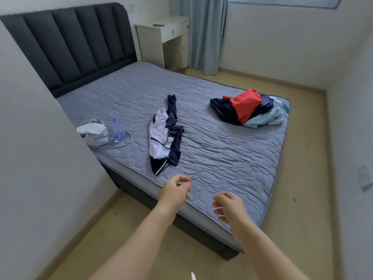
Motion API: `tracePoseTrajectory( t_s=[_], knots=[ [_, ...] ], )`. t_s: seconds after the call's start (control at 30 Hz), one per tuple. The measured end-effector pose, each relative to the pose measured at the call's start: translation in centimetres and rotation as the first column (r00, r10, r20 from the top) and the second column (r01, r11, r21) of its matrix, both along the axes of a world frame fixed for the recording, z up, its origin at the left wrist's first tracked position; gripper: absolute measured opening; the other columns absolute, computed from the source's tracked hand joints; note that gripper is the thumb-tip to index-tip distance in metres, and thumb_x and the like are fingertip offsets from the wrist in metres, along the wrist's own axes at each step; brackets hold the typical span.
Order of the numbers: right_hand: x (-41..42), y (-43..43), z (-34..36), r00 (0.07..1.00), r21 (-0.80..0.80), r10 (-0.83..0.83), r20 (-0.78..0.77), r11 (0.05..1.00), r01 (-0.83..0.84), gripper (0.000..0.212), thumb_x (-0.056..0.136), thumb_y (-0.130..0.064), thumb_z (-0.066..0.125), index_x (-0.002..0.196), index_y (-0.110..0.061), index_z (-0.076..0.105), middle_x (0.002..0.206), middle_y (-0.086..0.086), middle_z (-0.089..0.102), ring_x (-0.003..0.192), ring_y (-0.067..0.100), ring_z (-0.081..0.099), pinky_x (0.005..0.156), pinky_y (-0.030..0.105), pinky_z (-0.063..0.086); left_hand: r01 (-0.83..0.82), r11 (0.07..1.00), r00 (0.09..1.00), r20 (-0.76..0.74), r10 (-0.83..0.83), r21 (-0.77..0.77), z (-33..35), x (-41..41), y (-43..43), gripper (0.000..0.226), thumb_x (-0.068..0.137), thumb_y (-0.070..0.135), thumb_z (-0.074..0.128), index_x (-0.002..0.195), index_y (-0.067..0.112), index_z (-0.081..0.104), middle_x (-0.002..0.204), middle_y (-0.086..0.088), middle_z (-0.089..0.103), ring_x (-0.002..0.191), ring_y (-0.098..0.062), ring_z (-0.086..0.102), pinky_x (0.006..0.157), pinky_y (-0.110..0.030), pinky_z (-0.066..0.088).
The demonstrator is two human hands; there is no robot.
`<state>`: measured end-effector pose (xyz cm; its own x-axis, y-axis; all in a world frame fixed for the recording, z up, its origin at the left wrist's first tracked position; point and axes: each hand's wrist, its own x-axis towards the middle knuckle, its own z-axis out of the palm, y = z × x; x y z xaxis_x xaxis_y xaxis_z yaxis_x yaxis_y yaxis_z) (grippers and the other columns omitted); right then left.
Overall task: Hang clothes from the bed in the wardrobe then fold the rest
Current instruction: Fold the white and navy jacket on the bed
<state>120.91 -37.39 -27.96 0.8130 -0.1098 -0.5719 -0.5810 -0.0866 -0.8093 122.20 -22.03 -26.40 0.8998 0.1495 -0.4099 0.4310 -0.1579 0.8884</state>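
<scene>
Here, your left hand (pixel 176 190) and right hand (pixel 228 207) hover released, grasping nothing; take the limp, light navy-and-white sports jacket (pixel 164 136), at twelve o'clock on the grey quilted bed (pixel 232 158), by its shoulders.

One bed (pixel 212 142) — two clothes heaps (pixel 165 134) (pixel 248 108), one bottle (pixel 117 129), one bag (pixel 94 133).

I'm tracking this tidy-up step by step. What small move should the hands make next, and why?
Probably reach the left hand forward to the white and navy garment. Both hands, the right hand too, are empty and open over the bed edge, and that garment lies nearest.
</scene>
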Motion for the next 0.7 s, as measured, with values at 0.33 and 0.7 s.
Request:
tracePoseTrajectory(
  t_s=[0.33,0.7],
  knots=[
    [15.8,0.1,-5.2,0.99,-0.047,0.094,-0.108,0.994,-0.1,0.017,0.094,-0.011,0.045,0.078,-0.011,0.05,0.077,0.005,0.054,0.063,0.016,0.048,0.056,0.026,0.037,-0.053,0.998,0.986,-0.158,0.06,0.046,-4.2,13.1,0.3,0.014,0.093,0.013,0.05,0.084,0.018,0.059,0.076,0.0,0.057,0.057,-0.01,0.05,0.055,-0.021,0.043],
    [29.4,9.5,-15.1,0.96,-0.074,0.124,-0.25,0.986,-0.147,0.012,0.087,-0.003,0.042,0.08,-0.012,0.042,0.074,0.011,0.041,0.06,0.018,0.035,0.054,0.027,0.026,-0.052,0.993,0.933,-0.349,0.087,0.11,-15.3,26.3,9.3,0.015,0.093,0.016,0.048,0.085,0.021,0.059,0.075,0.0,0.058,0.059,-0.011,0.051,0.055,-0.022,0.044]
  ],
)
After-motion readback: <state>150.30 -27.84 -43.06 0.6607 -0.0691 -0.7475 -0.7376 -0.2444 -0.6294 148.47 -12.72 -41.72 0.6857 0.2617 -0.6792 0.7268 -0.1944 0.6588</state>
